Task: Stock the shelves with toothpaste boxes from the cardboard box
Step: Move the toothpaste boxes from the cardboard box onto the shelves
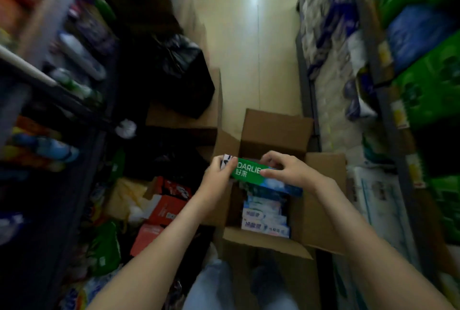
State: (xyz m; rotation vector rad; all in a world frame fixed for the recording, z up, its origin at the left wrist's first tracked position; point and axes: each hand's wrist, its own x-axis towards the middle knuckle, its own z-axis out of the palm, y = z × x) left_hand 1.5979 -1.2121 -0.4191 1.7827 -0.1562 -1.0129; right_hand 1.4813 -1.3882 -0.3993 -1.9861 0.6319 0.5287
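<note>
Toothpaste box (251,172) held level above our open cardboard box (276,130), long axis running left to right, printed face up | left hand (220,172) pinches its left end | right hand (286,167) curls over its right half, thumb underneath

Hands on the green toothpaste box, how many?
2. Left hand grips the green toothpaste box at its left end; right hand pinches near its middle.

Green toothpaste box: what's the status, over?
Left hand and right hand grip green Darlie toothpaste box above open cardboard box. More toothpaste boxes inside. Nothing blocking.
</note>
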